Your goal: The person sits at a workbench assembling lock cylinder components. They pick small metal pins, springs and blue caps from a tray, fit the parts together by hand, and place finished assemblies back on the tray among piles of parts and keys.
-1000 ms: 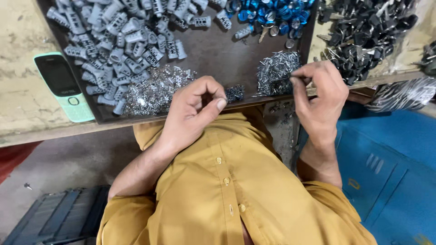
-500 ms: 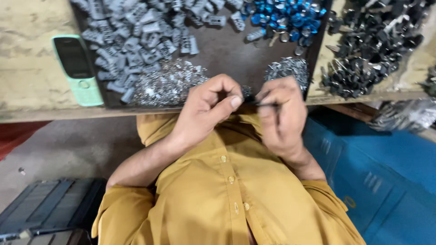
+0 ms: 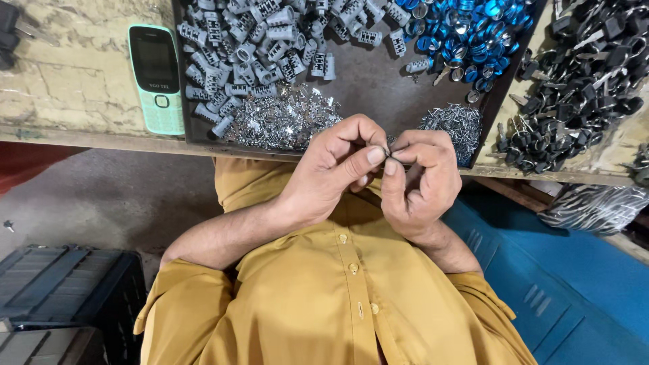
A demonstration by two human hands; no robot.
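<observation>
We see left hand (image 3: 338,162) and right hand (image 3: 419,179) together, pinching small metal part (image 3: 388,153), tray (image 3: 365,81) at twelve o'clock, phone (image 3: 157,78) at ten.

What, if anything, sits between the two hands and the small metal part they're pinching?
Nothing visible. The left hand and right hand meet fingertip to fingertip on the small metal part, held above the edge of the dark tray, clear of its piles.

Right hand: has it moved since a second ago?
Yes. The right hand came off the pin pile on the tray, back toward the body, meeting the left hand.
</observation>
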